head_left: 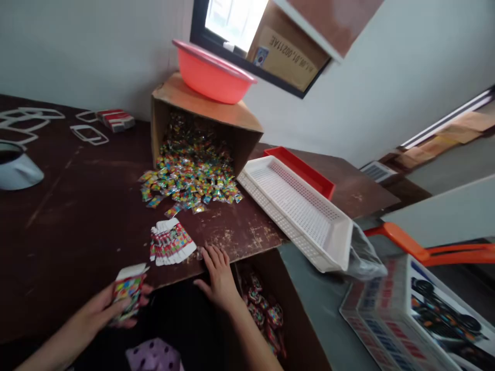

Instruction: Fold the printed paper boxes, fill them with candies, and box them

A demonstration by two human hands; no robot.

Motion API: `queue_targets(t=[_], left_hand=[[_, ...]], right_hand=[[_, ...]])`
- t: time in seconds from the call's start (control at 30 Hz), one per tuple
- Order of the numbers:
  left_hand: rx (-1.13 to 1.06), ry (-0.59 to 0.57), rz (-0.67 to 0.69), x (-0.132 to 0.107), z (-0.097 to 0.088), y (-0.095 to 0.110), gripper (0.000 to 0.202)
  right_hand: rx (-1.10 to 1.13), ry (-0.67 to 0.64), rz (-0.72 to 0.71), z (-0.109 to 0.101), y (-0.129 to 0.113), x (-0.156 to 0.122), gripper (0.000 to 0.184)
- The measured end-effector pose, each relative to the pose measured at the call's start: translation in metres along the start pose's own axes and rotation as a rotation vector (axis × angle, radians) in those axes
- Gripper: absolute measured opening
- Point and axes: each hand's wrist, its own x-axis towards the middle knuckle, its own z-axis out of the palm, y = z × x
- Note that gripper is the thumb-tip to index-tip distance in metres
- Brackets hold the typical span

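My left hand [104, 308] is closed round a small colourful printed carton [129, 288], whose white flap stands up at the top. My right hand [218, 273] lies at the table's front edge, fingers stretched out and thumb apart. By its fingertips is a tiny clear item [199, 252], too small to make out; whether they touch cannot be told. Just left of that hand, a fanned stack of flat printed cartons [172, 242] lies on the table. Beyond it, many small wrapped candy packets [189, 178] spill from a tipped cardboard box [209, 108].
A pink basin [214, 74] sits on the cardboard box. To the right are a white perforated tray [297, 206], a red tray [299, 170] and a crate [386, 309]. Below the table edge, an open box [297, 319] holds wrapped items. A white cup-like container [21, 172] stands far left.
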Motion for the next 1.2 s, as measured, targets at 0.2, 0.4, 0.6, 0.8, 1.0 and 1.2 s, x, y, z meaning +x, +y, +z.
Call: queue_targets(t=[0.2,0.4,0.6,0.8,1.0,1.2], left_hand=[[0.147,-0.124,0.098,0.011,0.025,-0.005,0.045],[0.336,-0.138,0.121,-0.006,0.037,-0.012,0.057],[0.136,-0.042,0.040,-0.016,0.034,0.001,0.060],[0.111,-0.084,-0.009,-0.014,0.034,0.006,0.053],[0.324,-0.019,0.097,-0.008,0.033,0.003,0.042],[0.183,-0.034,0.035,-0.001,0.030,-0.011,0.036]], right_hand=[[0.645,0.015,0.194,-0.010,-0.063,-0.019,0.016],[0.655,-0.109,0.011,-0.039,-0.103,0.043,0.012],[0.633,-0.060,-0.045,-0.018,-0.116,0.039,0.021],[1.594,-0.289,0.628,0.021,-0.114,0.023,0.038],[1.268,-0.345,0.317,0.012,-0.112,0.036,0.023],[0.895,-0.249,0.004,-0.001,-0.114,0.030,0.033]])
